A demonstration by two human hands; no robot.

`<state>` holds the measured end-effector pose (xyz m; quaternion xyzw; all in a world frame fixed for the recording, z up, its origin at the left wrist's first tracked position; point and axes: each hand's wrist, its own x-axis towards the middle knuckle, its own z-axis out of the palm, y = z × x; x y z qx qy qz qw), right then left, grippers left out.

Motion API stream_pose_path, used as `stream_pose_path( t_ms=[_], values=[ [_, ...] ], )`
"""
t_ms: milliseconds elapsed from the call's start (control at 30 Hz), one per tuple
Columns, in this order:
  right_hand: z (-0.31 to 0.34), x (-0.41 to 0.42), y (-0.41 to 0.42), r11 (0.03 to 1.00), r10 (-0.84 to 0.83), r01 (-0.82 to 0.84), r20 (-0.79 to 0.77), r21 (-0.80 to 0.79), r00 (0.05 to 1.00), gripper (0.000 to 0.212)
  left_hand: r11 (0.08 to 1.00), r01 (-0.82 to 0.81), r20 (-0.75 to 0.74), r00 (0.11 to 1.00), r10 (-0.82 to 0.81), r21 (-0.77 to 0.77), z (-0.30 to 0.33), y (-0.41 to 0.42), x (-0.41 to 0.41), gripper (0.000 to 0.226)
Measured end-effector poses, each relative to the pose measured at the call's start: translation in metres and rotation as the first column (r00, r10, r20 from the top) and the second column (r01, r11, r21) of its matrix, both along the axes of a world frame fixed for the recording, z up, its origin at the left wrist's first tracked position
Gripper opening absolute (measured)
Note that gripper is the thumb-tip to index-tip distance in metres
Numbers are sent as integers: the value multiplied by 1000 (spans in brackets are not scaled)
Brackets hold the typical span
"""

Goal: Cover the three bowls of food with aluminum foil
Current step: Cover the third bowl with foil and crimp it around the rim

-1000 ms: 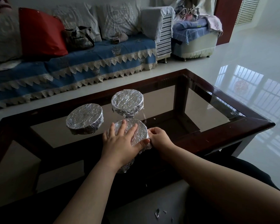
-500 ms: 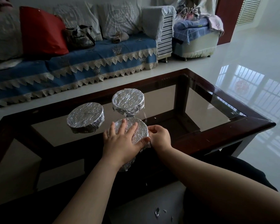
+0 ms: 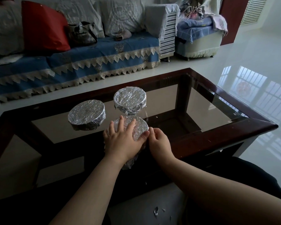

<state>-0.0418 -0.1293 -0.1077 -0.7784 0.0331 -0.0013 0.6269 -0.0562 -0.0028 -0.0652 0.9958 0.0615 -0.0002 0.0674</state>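
Pressing flat with the left grip, released and fingers spread, on top of the near bowl. Pinching the foil at that bowl's right rim with the right grip, fingers curled. Near the front edge of the glass desk; just behind, two more foil-covered bowls, left bowl and far bowl. Beyond, a sofa.

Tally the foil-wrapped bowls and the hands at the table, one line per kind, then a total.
Foil-wrapped bowls: 3 (left bowl, far bowl, near bowl)
Hands: 2 (left hand, right hand), both on the near bowl
Total: 5
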Motion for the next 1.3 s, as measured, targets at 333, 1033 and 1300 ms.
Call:
stream_pose_path(
  t_ms=[333, 1033, 1300],
  values=[
    [0, 3, 0, 989, -91, 91, -6, 114, 996, 18, 999, -41, 73, 996, 41, -14, -3, 11, -7, 109],
    [-8, 10, 15, 943, -208, 227, -99, 243, 973, 12, 996, -64, 181, 981, 75, -65, -8, 10, -8, 120],
    [-9, 17, 11, 953, -190, 221, -158, 206, 969, 15, 977, -101, 168, 977, 134, -190, -5, 8, -8, 99]
  ],
)
